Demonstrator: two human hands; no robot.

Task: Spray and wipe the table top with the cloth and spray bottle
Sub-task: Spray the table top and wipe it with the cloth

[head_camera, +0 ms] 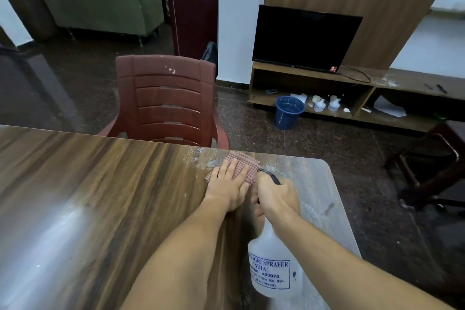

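A pink checked cloth [245, 165] lies flat near the far right corner of the wooden table top [100, 196]. My left hand [227, 184] presses flat on the cloth with fingers spread. My right hand [275, 197] grips the neck and trigger of a translucent white spray bottle [273, 267], whose black nozzle points at the table just right of the cloth. Wet droplets and streaks glisten on the table around the cloth and along the right edge.
A maroon plastic chair [166, 100] stands against the table's far edge. Beyond are a blue bucket [288, 112], a low wooden TV unit [352, 93] with a black screen, and a dark wooden stand [432, 166] to the right. A sofa sits far left.
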